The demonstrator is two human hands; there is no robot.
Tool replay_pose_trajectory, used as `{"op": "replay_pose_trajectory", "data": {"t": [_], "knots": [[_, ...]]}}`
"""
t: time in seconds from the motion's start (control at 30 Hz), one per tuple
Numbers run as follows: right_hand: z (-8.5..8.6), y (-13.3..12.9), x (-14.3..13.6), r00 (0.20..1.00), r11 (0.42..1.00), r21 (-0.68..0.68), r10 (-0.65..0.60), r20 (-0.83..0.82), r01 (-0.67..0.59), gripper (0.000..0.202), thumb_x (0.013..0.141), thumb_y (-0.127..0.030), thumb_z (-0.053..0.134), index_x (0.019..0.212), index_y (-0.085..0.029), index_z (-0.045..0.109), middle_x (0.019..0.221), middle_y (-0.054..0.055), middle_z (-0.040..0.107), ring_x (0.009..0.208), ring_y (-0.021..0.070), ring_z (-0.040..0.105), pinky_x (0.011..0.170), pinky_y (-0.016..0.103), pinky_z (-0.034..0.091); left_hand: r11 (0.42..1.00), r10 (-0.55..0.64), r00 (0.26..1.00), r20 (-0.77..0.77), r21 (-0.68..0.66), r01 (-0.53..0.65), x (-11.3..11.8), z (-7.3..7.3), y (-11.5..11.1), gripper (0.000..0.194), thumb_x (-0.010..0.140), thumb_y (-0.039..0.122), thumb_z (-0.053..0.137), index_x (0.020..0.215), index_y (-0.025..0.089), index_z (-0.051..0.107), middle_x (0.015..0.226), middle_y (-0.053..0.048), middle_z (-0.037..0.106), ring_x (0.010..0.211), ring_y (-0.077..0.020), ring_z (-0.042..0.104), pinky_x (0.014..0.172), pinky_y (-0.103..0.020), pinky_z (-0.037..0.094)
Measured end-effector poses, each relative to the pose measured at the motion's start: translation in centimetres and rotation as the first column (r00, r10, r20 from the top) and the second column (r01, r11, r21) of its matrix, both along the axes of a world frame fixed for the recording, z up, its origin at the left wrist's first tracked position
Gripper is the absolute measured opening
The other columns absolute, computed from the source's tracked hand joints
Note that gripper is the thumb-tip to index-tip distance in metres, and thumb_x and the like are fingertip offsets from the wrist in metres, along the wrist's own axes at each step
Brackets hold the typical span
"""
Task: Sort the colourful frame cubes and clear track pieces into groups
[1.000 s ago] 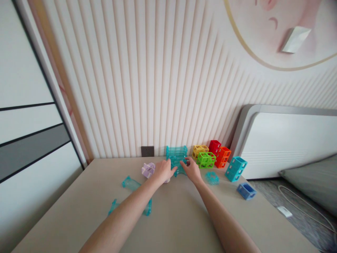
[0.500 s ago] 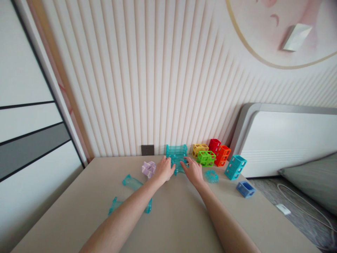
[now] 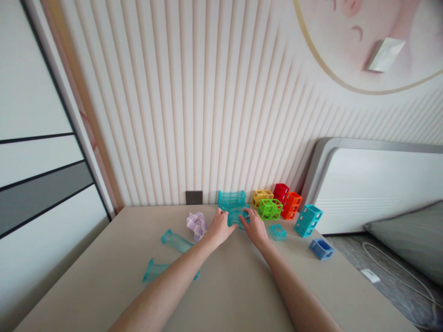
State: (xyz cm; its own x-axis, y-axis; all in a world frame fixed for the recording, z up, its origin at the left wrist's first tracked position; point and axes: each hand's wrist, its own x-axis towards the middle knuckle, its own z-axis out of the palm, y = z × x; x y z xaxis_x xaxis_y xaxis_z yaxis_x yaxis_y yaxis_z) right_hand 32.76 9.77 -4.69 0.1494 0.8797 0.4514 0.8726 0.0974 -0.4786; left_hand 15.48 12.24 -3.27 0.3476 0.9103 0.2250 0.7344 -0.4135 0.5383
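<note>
Toward the back of the table, a clear teal plastic track piece (image 3: 236,216) lies between my two hands. My left hand (image 3: 222,226) has its fingers curled over the piece's left end, thumb pointing inward. At the right end, my right hand (image 3: 254,226) grips with bent fingers and thumb. Just behind stands another teal piece (image 3: 231,198) against the wall, touching or nearly touching the held one; the join is hard to make out. Beside my left wrist lies a crumpled purple-and-white checked item (image 3: 196,224).
Two loose teal pieces (image 3: 176,240) lie front left, partly behind my left forearm. To the right are a teal ring-shaped piece (image 3: 277,232), green (image 3: 270,209), yellow (image 3: 262,197), red (image 3: 280,191) and orange frame blocks (image 3: 291,205), a teal block (image 3: 308,220) and a blue block (image 3: 321,248).
The teal piece in my hands has shifted and turned slightly, and my left hand has moved a little to the right. The other pieces lie where they were.
</note>
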Motion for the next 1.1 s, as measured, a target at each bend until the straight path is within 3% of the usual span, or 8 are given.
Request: {"op": "replay_pose_trajectory", "data": {"t": [0.27, 0.5, 0.67, 0.8, 0.97, 1.1], "knots": [[-0.5, -0.6, 0.3, 1.000, 1.000, 0.028, -0.013, 0.000, 0.013, 0.027, 0.092, -0.042, 0.055, 0.111, -0.023, 0.059, 0.104, 0.006, 0.065, 0.087, 0.0199, 0.069, 0.075, 0.030, 0.051, 0.999, -0.008, 1.000, -0.020, -0.036, 0.007, 0.7, -0.4, -0.3, 0.036, 0.081, 0.021, 0.070, 0.113, 0.014, 0.055, 0.121, -0.015, 0.053, 0.116, -0.0254, 0.058, 0.100, -0.033, 0.042], [-0.7, -0.9, 0.3, 0.999, 0.998, 0.059, 0.003, -0.044, -0.001, 0.025, 0.092, -0.043, 0.053, 0.109, -0.024, 0.056, 0.106, 0.006, 0.060, 0.085, 0.0202, 0.068, 0.074, 0.033, 0.052, 0.999, 0.009, 0.998, -0.069, -0.044, -0.012, 0.9, -0.2, -0.4, 0.040, 0.082, 0.019, 0.067, 0.119, 0.015, 0.051, 0.122, -0.015, 0.055, 0.119, -0.0259, 0.057, 0.100, -0.033, 0.042], [-1.1, -0.9, 0.7, 0.993, 0.992, 0.105, 0.080, -0.087, -0.070, 0.025, 0.090, -0.042, 0.054, 0.107, -0.023, 0.055, 0.102, 0.006, 0.058, 0.089, 0.0219, 0.064, 0.081, 0.037, 0.053, 0.999, 0.014, 0.996, -0.089, -0.036, -0.018, 0.9, -0.2, -0.7, 0.042, 0.083, 0.020, 0.066, 0.122, 0.015, 0.051, 0.123, -0.015, 0.056, 0.120, -0.0256, 0.056, 0.101, -0.033, 0.041], [-1.5, -0.7, 1.0, 0.968, 0.979, 0.162, 0.152, -0.201, -0.120, 0.025, 0.087, -0.042, 0.057, 0.102, -0.022, 0.055, 0.101, 0.007, 0.058, 0.088, 0.0222, 0.063, 0.083, 0.039, 0.054, 1.000, 0.006, 0.995, -0.097, -0.026, -0.009, 0.7, -0.1, -1.0, 0.043, 0.083, 0.019, 0.067, 0.123, 0.015, 0.051, 0.122, -0.015, 0.057, 0.120, -0.0256, 0.057, 0.100, -0.032, 0.042], [-2.0, -1.4, 1.6, 0.920, 0.979, 0.141, 0.191, -0.342, -0.150, 0.029, 0.086, -0.047, 0.058, 0.100, -0.022, 0.054, 0.103, 0.008, 0.058, 0.086, 0.0217, 0.064, 0.081, 0.039, 0.056, 1.000, -0.016, 0.995, -0.099, -0.022, 0.014, 0.3, -0.2, -1.4, 0.040, 0.085, 0.017, 0.063, 0.123, 0.014, 0.051, 0.118, -0.014, 0.061, 0.117, -0.0247, 0.058, 0.099, -0.032, 0.043], [-2.0, -2.4, 2.0, 0.914, 0.969, 0.158, 0.235, -0.332, -0.192, 0.032, 0.083, -0.048, 0.064, 0.100, -0.022, 0.055, 0.102, 0.007, 0.061, 0.091, 0.0230, 0.064, 0.085, 0.040, 0.055, 1.000, -0.017, 0.995, -0.093, -0.028, 0.014, 0.2, -0.6, -1.6, 0.040, 0.085, 0.017, 0.063, 0.123, 0.015, 0.051, 0.117, -0.014, 0.064, 0.117, -0.0249, 0.059, 0.097, -0.032, 0.044]]}}
